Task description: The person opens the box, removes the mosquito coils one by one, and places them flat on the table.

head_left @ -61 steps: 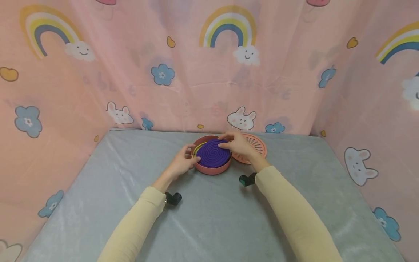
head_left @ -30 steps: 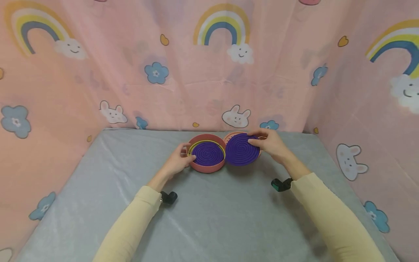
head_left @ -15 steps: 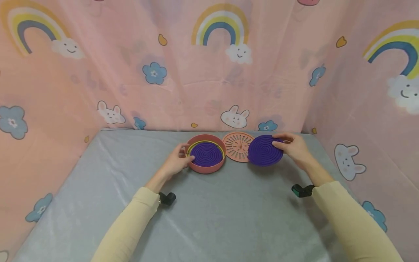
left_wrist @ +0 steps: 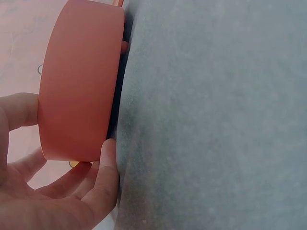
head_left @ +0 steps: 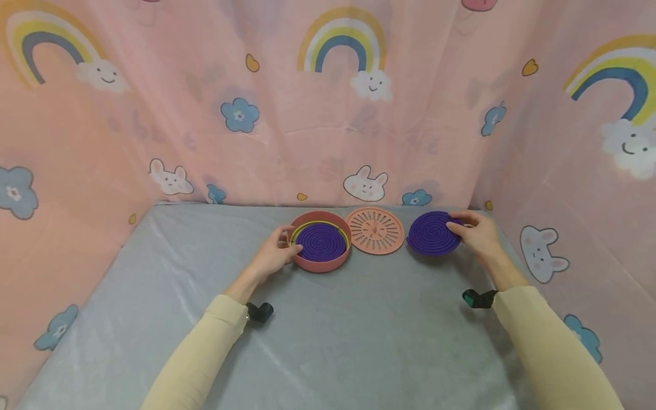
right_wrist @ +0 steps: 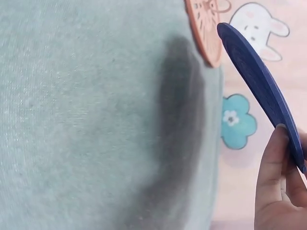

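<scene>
My right hand (head_left: 480, 234) pinches a purple spiral mosquito coil (head_left: 434, 234) by its right edge, the thumb on its upper face. In the right wrist view the coil (right_wrist: 261, 79) is held tilted above the table, its shadow falling on the cloth. My left hand (head_left: 273, 251) grips the left side of a round reddish-pink mosquito coil box (head_left: 321, 267), thumb over the rim. In the left wrist view its fingers (left_wrist: 106, 177) reach around the wall, low by the table. Another purple coil (head_left: 320, 242) lies inside the box, within a thin yellow ring.
A slotted, peach-pink round lid (head_left: 377, 246) lies on the table right of the box, close against it. Grey cloth (head_left: 359, 330) covers the table. A pink patterned curtain (head_left: 287, 154) hangs along the back and both sides.
My right hand has lifted the upper coil out of the box and carried it right, past the lid, uncovering the coil below. The left hand has kept its grip on the box.
</scene>
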Available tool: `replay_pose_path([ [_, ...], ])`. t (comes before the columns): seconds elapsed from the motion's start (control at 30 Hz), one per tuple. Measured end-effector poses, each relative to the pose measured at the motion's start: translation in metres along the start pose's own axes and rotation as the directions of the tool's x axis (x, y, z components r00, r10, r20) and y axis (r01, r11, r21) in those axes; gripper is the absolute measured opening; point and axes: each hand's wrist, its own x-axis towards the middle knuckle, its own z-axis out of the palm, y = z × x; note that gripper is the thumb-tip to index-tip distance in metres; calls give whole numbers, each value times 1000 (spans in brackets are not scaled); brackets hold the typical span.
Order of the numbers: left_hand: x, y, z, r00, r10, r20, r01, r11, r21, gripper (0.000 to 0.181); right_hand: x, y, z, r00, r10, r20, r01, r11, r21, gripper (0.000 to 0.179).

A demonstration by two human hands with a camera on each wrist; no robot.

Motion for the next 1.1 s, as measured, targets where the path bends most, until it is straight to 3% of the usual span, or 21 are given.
replay_pose_path([
  [0.23, 0, -1, -1, 1000, -2, 2, 2, 1000, 2, 60, 11, 18, 7, 999, 49, -23, -50, 997, -62, 47],
  [0.8, -4, 1, 0, 1000, -10, 14, 10, 1000, -6, 61, 14, 45, 10, 995, 82, 56, -69, 978, -197, 44],
  [1.1, 0, 0, -1, 1000, -11, 16, 11, 1000, -16, 59, 12, 35, 2, 997, 17, 69, -1, 972, -236, 48],
])
